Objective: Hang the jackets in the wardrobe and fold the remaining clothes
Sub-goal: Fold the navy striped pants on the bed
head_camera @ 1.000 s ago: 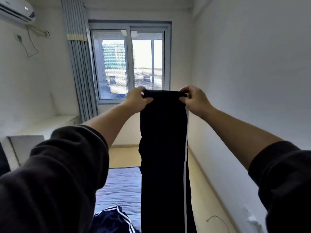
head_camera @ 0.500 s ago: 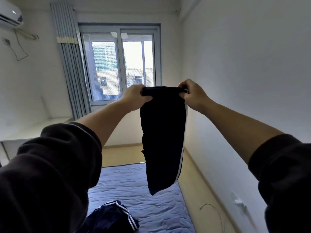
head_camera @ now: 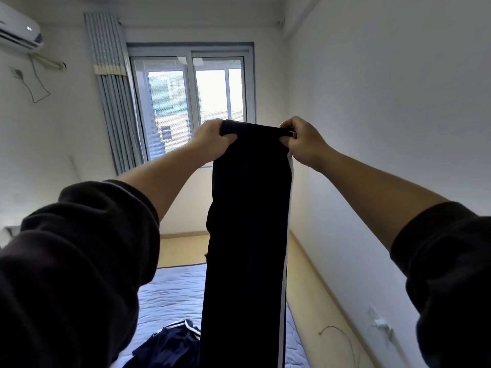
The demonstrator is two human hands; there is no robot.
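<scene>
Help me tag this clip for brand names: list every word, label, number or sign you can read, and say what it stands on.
Nothing here can be read.
On the air conditioner: small dark marks on its front, too blurred to read.
On the black track trousers, held up by the left hand and right hand: a white side stripe, no lettering visible.
On the dark blue garment on the mattress: white stripes, no lettering visible.

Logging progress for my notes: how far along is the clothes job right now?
Done: nothing folded or hung shows. In hand: left hand and right hand hold black striped trousers up by the waistband, unfolded. To do: a navy striped garment lies crumpled on the mattress.
</scene>
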